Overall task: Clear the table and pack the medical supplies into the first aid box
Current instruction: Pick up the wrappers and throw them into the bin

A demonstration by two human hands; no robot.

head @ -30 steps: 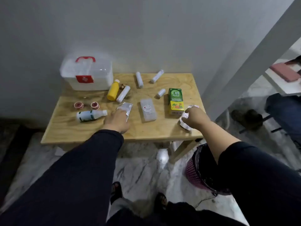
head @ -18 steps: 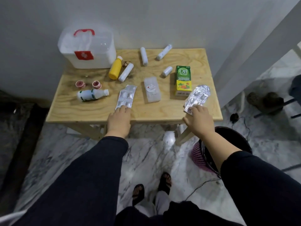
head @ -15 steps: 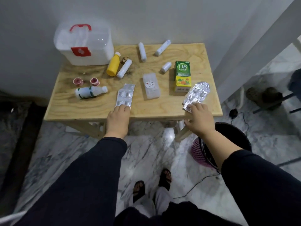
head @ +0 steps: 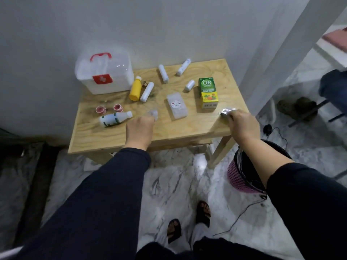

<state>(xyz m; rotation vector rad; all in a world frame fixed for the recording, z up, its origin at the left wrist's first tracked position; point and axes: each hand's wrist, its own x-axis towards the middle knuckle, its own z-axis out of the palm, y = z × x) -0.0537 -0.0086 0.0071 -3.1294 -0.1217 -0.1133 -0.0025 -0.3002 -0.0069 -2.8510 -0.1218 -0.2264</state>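
Blister packs point(head: 228, 111) — blurred, mostly hidden under both hands point(head: 242, 124).

Wooden table point(head: 97, 136) bears first aid box point(head: 105, 79), bottles.

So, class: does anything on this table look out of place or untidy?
Yes: dark smudges stain the table beside the yellow bottle, and the white bottle lies on its side. Bandage rolls lie scattered.

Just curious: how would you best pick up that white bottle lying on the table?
Grip the white bottle around its wide body from above, fingers across its width. It lies flat with its cap pointing right, so the narrow neck gives less hold.
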